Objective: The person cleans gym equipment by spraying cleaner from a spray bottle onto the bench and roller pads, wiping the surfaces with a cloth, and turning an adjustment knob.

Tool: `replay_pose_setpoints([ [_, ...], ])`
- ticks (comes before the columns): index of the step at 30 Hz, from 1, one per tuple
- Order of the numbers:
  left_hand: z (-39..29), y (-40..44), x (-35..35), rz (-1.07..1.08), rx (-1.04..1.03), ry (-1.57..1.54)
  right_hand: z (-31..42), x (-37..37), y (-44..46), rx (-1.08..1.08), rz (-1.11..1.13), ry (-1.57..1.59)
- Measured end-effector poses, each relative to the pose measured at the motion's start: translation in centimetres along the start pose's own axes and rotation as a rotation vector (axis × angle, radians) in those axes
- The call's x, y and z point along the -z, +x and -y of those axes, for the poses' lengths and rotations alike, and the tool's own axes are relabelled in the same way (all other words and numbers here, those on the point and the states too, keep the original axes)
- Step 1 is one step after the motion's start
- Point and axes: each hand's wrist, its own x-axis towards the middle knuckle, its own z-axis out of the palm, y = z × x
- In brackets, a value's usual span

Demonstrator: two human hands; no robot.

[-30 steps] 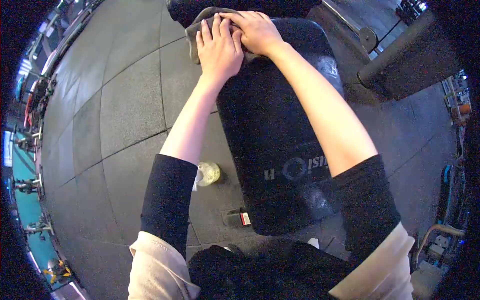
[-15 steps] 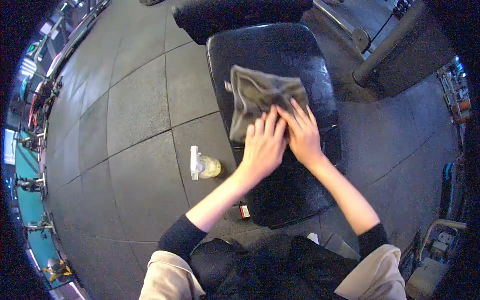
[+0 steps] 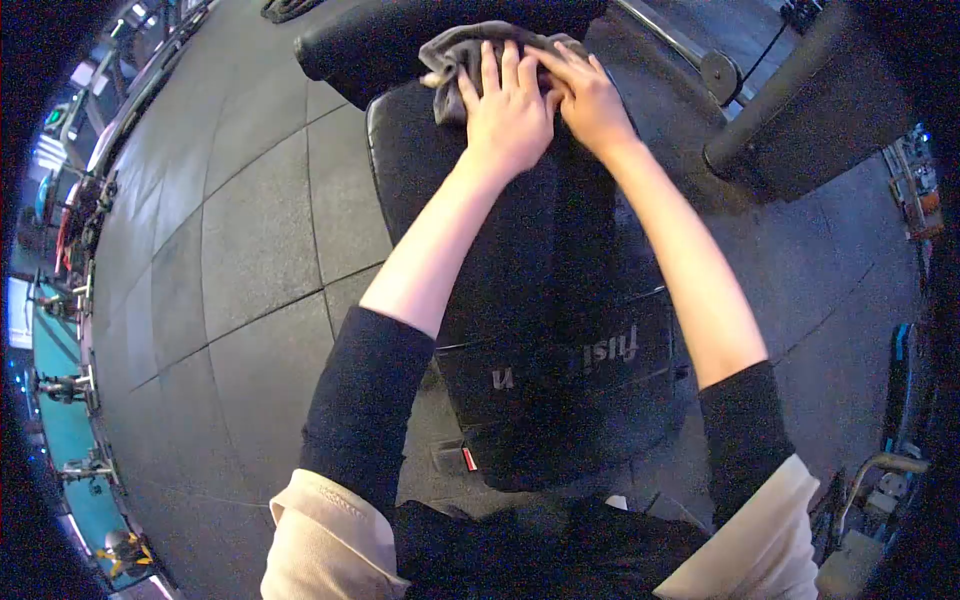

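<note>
A grey cloth (image 3: 455, 58) lies bunched at the far end of the black padded bench (image 3: 520, 250), up against the dark roller pad (image 3: 350, 50). My left hand (image 3: 508, 120) is flat on it with the fingers spread and pointing away from me. Close by on the right, my right hand (image 3: 592, 105) presses on the cloth too, fingers stretched out and angled inward to the left. The hands nearly meet at the fingers. A small pale tag shows at the cloth's left edge. Light lettering is visible on the bench's near part.
Dark rubber floor tiles (image 3: 260, 230) spread to the left of the bench. A big black padded post (image 3: 830, 110) and a metal bar stand at the upper right. Gym equipment lines the left side, and a metal frame (image 3: 890, 463) sits at the lower right.
Both hands have slid forward along the bench with the cloth, which is now more crumpled. The lettering has come into sight. The spray bottle on the floor is no longer visible.
</note>
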Motion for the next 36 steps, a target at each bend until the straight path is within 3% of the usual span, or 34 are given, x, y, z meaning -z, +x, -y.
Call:
replay_pose_setpoints([
  [3,0.1,2.0,-1.4,-0.011,0.056,-0.002,-1.8,-0.2,2.0,0.013,0.030,0.091],
  [5,-0.2,1.6,-1.1,-0.036,0.038,0.001,-0.9,0.0,1.7,-0.076,0.044,-0.013],
  [7,-1.1,0.4,-0.2,-0.027,0.042,-0.045,-0.1,0.1,0.1,-0.072,-0.082,-0.045],
  [19,-13.0,-12.5,7.7,0.368,-0.084,-0.247,8.3,14.2,-16.6,-0.377,0.241,0.077],
  [23,-13.6,-13.3,7.9,0.323,-0.076,-0.192,9.1,14.7,-17.1,-0.350,0.289,0.069],
  [31,-7.4,-1.6,-0.2,0.177,0.054,-0.076,1.2,5.8,-4.9,-0.243,-0.045,0.039],
  [33,-4.5,2.3,-2.5,0.118,0.034,-0.087,-1.4,3.8,-1.1,-0.294,0.002,0.031],
  [35,-2.3,5.7,-3.7,0.164,-0.040,-0.026,-3.7,2.2,1.4,-0.388,0.027,-0.028],
  [36,-2.0,7.8,-2.8,0.405,0.046,-0.122,-3.7,2.3,2.5,-0.509,0.096,0.001],
])
